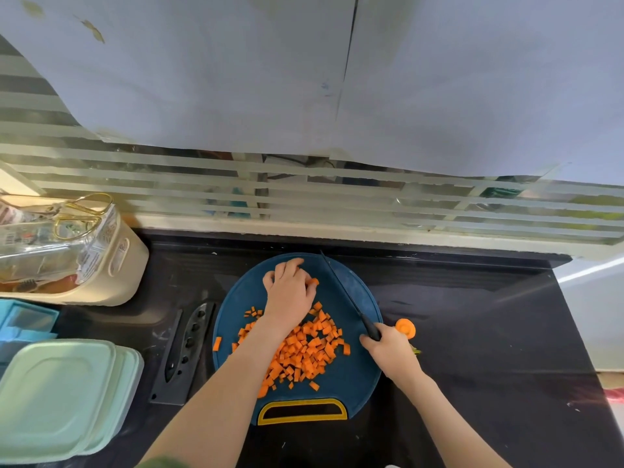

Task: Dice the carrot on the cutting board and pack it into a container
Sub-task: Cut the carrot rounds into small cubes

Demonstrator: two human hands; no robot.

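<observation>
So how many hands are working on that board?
2. The left hand pins a carrot piece at the far side of the board; the right hand grips the knife at its right edge.

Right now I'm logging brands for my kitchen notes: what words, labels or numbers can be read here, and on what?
No text is legible.
Clear packaging in the beige bin: printed labels, too blurred to read.
Cutting board, knife, green container lids: no writing visible.
</observation>
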